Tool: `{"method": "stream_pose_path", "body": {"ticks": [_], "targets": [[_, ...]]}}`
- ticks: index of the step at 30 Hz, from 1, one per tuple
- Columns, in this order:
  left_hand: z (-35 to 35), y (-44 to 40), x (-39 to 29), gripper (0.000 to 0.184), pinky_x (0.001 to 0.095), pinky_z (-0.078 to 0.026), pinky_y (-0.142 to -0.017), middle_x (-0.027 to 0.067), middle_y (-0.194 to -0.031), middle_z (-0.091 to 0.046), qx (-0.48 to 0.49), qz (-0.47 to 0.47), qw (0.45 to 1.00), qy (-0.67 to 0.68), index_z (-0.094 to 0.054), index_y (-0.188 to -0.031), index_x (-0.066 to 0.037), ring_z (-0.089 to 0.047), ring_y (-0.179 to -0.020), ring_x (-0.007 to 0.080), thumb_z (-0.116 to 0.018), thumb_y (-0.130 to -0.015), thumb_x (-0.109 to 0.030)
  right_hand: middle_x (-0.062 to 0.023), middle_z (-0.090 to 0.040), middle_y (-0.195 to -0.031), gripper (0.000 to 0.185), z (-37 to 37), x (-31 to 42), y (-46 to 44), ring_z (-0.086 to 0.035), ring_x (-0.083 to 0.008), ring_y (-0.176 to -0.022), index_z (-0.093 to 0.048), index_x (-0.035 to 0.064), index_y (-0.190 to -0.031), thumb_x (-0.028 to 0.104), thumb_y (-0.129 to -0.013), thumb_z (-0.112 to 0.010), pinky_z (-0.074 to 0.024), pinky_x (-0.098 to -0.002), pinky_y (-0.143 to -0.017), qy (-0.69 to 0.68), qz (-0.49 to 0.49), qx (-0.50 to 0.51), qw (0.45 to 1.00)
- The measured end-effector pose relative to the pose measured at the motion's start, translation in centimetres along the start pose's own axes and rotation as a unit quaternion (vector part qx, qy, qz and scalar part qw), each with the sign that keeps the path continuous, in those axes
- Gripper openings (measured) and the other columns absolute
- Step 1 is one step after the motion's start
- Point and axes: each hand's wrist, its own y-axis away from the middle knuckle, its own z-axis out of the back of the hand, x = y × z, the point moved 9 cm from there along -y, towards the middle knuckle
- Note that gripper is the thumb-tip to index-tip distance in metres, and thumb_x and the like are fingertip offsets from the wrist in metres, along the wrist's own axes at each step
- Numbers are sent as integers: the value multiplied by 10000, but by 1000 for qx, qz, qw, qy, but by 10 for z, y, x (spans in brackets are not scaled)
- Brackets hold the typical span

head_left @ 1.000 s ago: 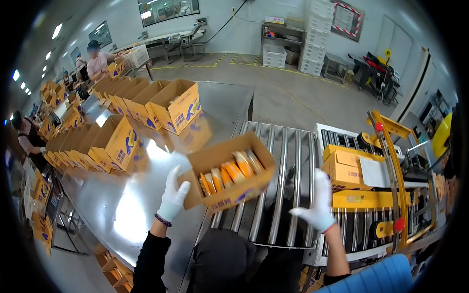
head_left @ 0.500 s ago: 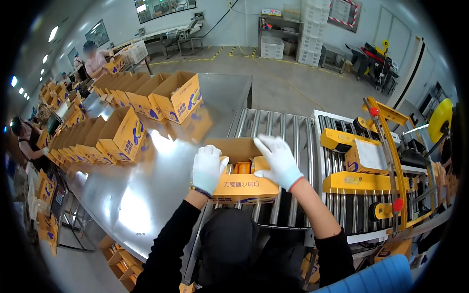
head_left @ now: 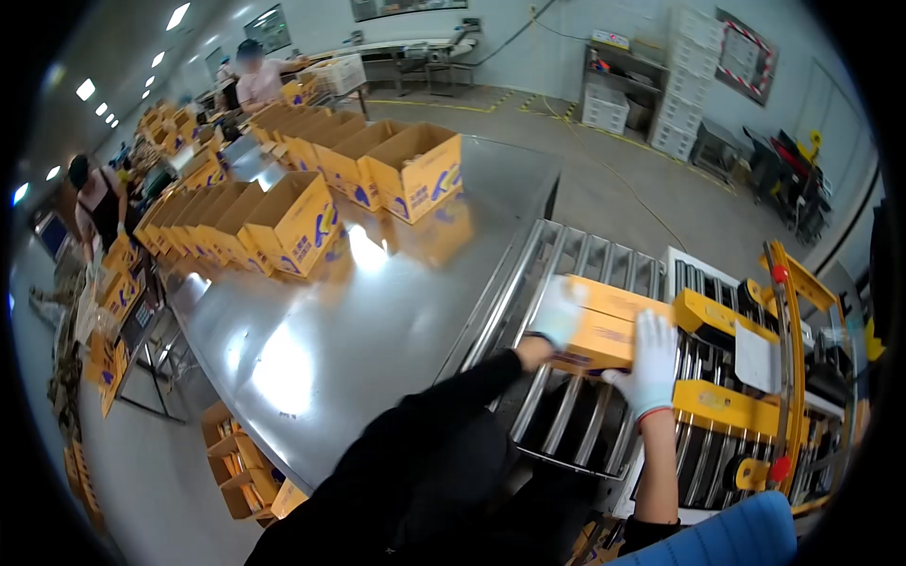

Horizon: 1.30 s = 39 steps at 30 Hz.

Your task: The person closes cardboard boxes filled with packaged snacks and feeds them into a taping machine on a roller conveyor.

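Observation:
A yellow-orange carton (head_left: 604,325) with its top flaps folded down lies on the metal rollers (head_left: 571,420), close to the machine's entry. My left hand (head_left: 559,316), in a white glove and blurred by motion, is at the carton's left end; its fingers are smeared. My right hand (head_left: 649,363), gloved too, rests against the carton's right end with its fingers stretched out and the thumb apart. The carton sits between the two hands, and its contents are hidden.
Two rows of open cartons (head_left: 297,226) stand on the steel table (head_left: 377,349) at left. The machine's yellow guides (head_left: 727,406) and upright frame are at right. Co-workers (head_left: 260,80) stand farther back. Filled cartons (head_left: 236,462) sit below the table edge.
The carton that stood open with orange packets showing is now closed on top and farther right on the rollers. Both hands have moved right with it. The view has shifted too.

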Motion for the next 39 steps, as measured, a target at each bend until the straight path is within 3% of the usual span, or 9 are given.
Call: {"method": "stream_pose_path", "body": {"ticks": [5, 7, 14, 20, 22, 24, 28, 33, 39], "targets": [[-114, 90, 4, 637, 443, -485, -987, 238, -1279, -645, 526, 259, 796, 149, -560, -1357, -24, -645, -1111, 409, -538, -997, -549, -225, -375, -1578, 1006, -22, -40, -25, -285, -388, -1502, -345, -42, -1524, 396, -755, -825, -154, -495, -1270, 70, -74, -20, 995], [-96, 96, 17, 706, 441, -467, -1039, 242, -1360, -605, 633, 11, 773, -36, -510, -1425, -27, -608, -1209, 403, -512, -997, -589, -223, -383, -1575, 868, -12, -47, -9, -292, -382, -1502, -350, -37, -1527, 305, -831, -739, -165, -487, -1269, 8, -77, -63, 995], [274, -104, 35, 465, 437, -495, -964, 229, -1169, -623, 47, -37, 952, -300, -569, -1218, 22, -599, -1115, 392, -713, -863, -242, -185, -413, -1575, 630, -25, -117, 22, -367, -368, -1467, -422, 40, -1517, 47, -900, -548, -257, -468, -1236, 51, -128, -100, 985], [516, -142, 160, 477, 559, -463, -1023, 163, -1207, -679, -110, 168, 723, -661, -669, -1241, -125, -621, -1170, 314, -683, -861, -412, -184, -601, -1379, 392, -48, -147, 43, -513, -388, -1326, -615, 2, -1308, 47, -919, -585, -388, -443, -1131, -76, -19, -142, 987], [501, -138, 164, 245, 487, -582, -804, 104, -900, -744, -109, 82, 726, -674, -763, -858, -141, -697, -989, 304, -643, -879, -354, -176, -467, -1523, 555, -82, -124, 55, -426, -345, -1424, -439, 36, -1505, 135, -986, -609, -331, -420, -1201, -409, -98, -3, 907], [441, -112, 132, 191, 467, -535, -746, 79, -900, -729, -27, 48, 737, -674, -748, -894, -140, -681, -932, 277, -640, -884, -297, -173, -509, -1491, 556, -72, -64, 43, -464, -337, -1401, -473, 56, -1492, 170, -980, -657, -339, -412, -1197, -393, 345, -151, 839], [353, -14, 68, 139, 429, -503, -757, 75, -817, -658, 123, -95, 775, -612, -692, -868, -137, -653, -891, 283, -602, -909, -234, -215, -433, -1557, 685, -94, 47, 22, -382, -321, -1473, -352, -13, -1535, 174, -936, -626, -241, -398, -1246, -379, 34, 114, 918], [279, 54, -6, 80, 444, -367, -1159, 194, -1513, -484, 268, -235, 908, -220, -689, -932, -66, -388, -1453, 354, -668, -903, -138, -206, -360, -1602, 921, 5, 175, 2, -282, -361, -1522, -352, 1, -1541, 99, -742, -799, -141, -498, -1265, -247, 246, -87, 933], [184, 34, -3, 248, 370, -474, -1019, 186, -1287, -620, 350, 31, 932, -90, -682, -889, -55, -579, -1243, 326, -709, -895, -302, -171, -633, -1336, 572, -78, 95, 7, -443, -340, -1424, -603, -11, -1338, 124, -802, -749, -297, -496, -1209, -451, 93, 122, 879]]}}
